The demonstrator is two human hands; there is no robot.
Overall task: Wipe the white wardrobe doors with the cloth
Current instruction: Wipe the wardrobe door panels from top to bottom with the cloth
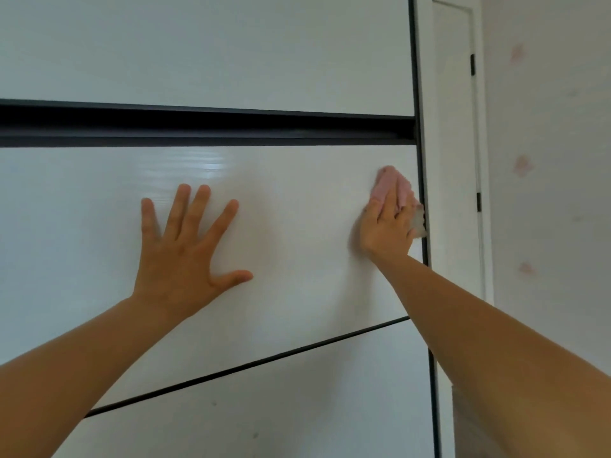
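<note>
Left hand: the left hand lies flat against the middle wardrobe door panel, fingers straight and spread wide, thumb out to the right; it holds nothing
Right hand: the right hand is pressed to the same panel near its right edge, fingers close together and fairly straight, laid over the cloth; the thumb is hidden, so I cannot tell if it pinches the fabric
Cloth: the pink cloth sits between the right hand and the panel; a bunched pink part sticks out above the fingertips, and a paler, whitish corner shows just right of the hand, touching the black edge strip
Hands to each other: well apart, the right one a little higher up the panel than the left
Panel: glossy white, with a patch of reflected light above the left hand
Above the panel: a broad black rail runs across, with another white panel over it
Below the panel: a thin black seam slants across and parts it from the lower panel, which has a few small dark specks
Right of the wardrobe: a white room door with black hinges, then pale wallpaper with faint pink marks
</note>
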